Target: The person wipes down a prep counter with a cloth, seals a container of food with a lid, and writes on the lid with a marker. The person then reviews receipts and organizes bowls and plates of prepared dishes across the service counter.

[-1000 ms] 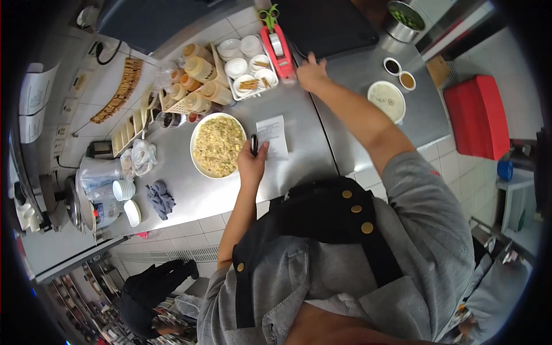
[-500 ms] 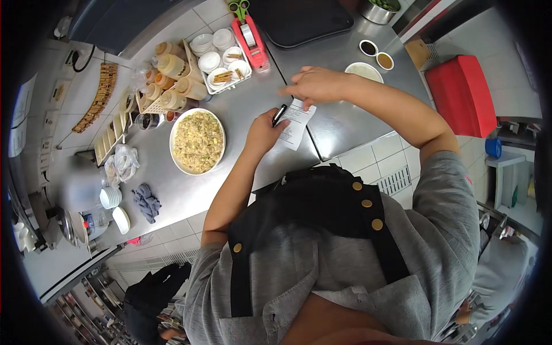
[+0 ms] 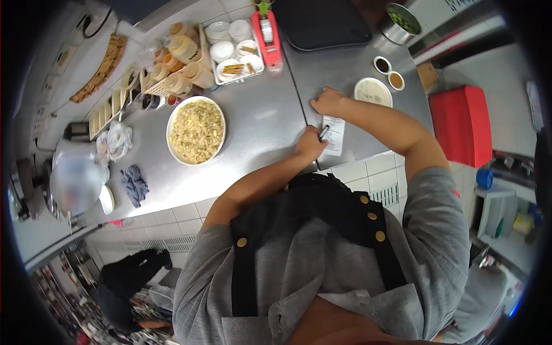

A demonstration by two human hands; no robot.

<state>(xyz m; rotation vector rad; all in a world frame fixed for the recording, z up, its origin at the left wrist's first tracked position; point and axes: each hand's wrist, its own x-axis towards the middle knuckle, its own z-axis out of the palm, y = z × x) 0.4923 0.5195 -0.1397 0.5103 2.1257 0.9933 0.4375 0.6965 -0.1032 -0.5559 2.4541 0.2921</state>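
In the head view, the left hand (image 3: 311, 144), right of center in the frame, has its fingers closed around a dark pen (image 3: 324, 133), which lies over the upper left part of a printed paper slip (image 3: 334, 138) on the metal surface (image 3: 259, 109). Just above the slip is the right hand (image 3: 329, 102); whether its fingers pinch anything, I cannot tell. A lidded round tub (image 3: 374, 92) sits beside the right wrist. Left of both hands, well apart, stands a white bowl (image 3: 170, 144) of fried rice (image 3: 197, 130); a red tape dispenser (image 3: 268, 43) is at upper center.
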